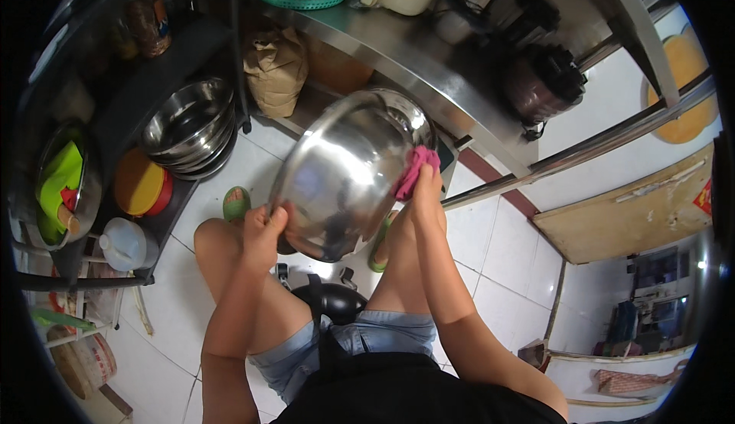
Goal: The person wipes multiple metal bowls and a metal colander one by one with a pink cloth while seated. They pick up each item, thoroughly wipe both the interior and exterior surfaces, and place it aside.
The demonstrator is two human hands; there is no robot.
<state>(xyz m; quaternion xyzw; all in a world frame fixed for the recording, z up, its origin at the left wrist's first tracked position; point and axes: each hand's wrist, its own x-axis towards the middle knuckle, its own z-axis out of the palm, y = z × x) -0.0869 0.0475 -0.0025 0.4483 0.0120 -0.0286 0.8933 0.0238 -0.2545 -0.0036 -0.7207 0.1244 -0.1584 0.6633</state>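
Observation:
A large stainless steel bowl point(344, 171) is held tilted above my knees, its shiny curved surface facing up. My left hand point(265, 237) grips its rim at the lower left, thumb on the metal. On the right side of the bowl, my right hand point(426, 185) holds a bunched pink cloth point(418, 171) against the metal near the rim. Another round steel vessel point(410, 114) shows partly behind the bowl's upper right edge; the bowl hides the rest of it.
Stacked steel bowls point(192, 125) stand on a black shelf point(184, 197) at left, beside a red tub with a yellow lid point(140, 185) and a plastic jug point(129, 244). A steel table point(396, 50) with appliances runs across ahead. A brown paper bag point(278, 73) sits beneath it.

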